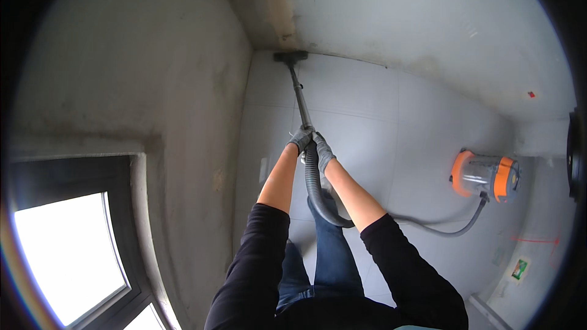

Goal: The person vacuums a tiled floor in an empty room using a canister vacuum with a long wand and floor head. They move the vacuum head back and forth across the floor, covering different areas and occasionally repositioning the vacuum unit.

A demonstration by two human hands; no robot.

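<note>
Both my hands wear grey gloves and meet at the upper end of a vacuum cleaner wand (299,96). My left hand (301,138) is closed round the wand from the left. Just beside it, my right hand (323,149) closes on the handle end from the right. At the far end of the wand, the dark floor nozzle (290,57) lies on the tiles close to the foot of the far wall. A grey ribbed hose (312,177) curves down from the handle, passes beneath my right forearm and runs to the orange and grey vacuum canister (486,175) at the right.
Light grey tiles cover the floor (354,95). A bare plaster wall (177,73) rises at the left, with a dark-framed window (70,256) in it. The far wall (416,30) meets it in a corner. My legs (336,256) stand near the hose.
</note>
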